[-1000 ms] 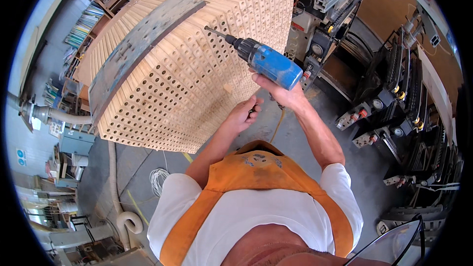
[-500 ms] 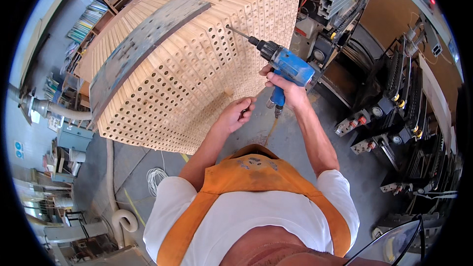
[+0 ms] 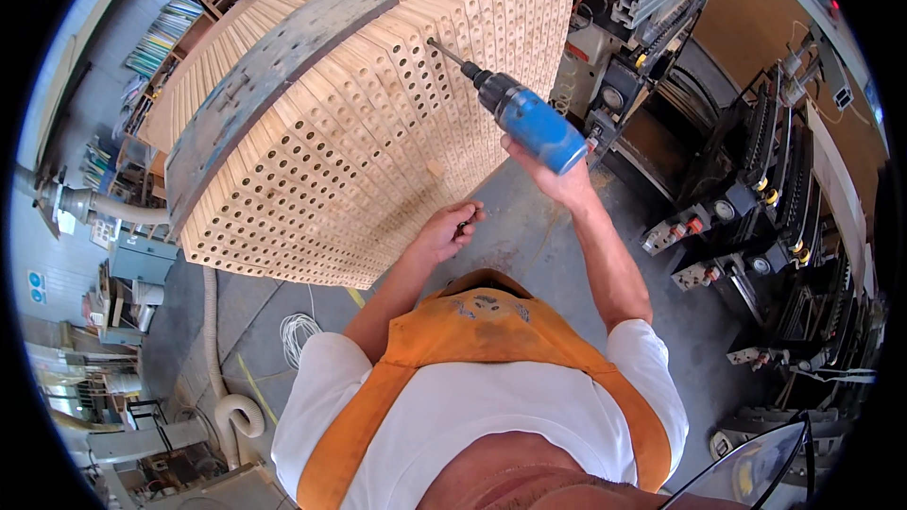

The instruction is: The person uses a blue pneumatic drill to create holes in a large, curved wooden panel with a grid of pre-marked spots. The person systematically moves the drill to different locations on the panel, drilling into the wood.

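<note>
My right hand (image 3: 559,179) is wrapped round a blue power drill (image 3: 542,130) with a black front end. Its long thin bit (image 3: 448,52) points up and left, the tip at a hole near the top edge of a big stack of pale wooden slats (image 3: 378,104). Rows of round holes cover the stack's near face, and many show dark rings inside. Below that face, my left hand (image 3: 448,232) is closed with its fingers curled. Something small and dark shows between them, too little to name. The drill's body hides its grip.
A worn grey board (image 3: 274,85) lies across the top of the stack. Black machinery with gauges (image 3: 746,217) stands at right. White cable (image 3: 299,335) is coiled on the floor, with a pale hose (image 3: 213,340) further left. Shelves of books (image 3: 162,33) stand at far left.
The drill has rolled in my right hand, so its grip and lower fitting no longer show. The bit's tip remains by the stack's upper holes. My left hand has shifted slightly.
</note>
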The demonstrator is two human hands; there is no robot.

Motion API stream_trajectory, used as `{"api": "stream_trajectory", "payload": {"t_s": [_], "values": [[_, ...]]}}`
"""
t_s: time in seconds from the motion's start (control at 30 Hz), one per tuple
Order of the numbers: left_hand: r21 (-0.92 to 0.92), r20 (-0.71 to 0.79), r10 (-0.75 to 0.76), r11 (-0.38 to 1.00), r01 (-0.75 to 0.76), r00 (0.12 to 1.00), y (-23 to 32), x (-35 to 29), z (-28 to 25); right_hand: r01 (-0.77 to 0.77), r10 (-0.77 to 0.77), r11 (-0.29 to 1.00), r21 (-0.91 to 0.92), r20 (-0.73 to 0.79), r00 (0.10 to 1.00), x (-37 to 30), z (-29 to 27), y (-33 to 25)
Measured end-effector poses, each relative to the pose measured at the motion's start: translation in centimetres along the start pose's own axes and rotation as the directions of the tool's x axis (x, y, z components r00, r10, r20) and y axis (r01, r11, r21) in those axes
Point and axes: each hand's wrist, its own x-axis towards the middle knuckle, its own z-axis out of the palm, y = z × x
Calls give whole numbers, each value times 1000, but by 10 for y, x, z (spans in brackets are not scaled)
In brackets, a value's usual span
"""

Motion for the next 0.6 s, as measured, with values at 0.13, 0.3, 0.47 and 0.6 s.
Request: {"api": "stream_trajectory", "payload": {"t_s": [0.13, 0.3, 0.47, 0.6], "values": [[11, 0, -9, 1000, 9, 1000, 4, -3, 9, -225, 207, 909, 350, 88, 974, 11, -5, 4], [44, 101, 46, 998, -51, 994, 15, 0, 11, -86, 88, 987, 138, -11, 996, 3, -1, 2], [80, 30, 218, 972, -219, 976, 63, -7, 32, -8, 9, 1000, -23, 15, 1000, -6, -13, -6], [16, 45, 538, 842, -539, 842, 128, -19, 65, -188, 179, 965, 181, 60, 982, -27, -16, -7]]}}
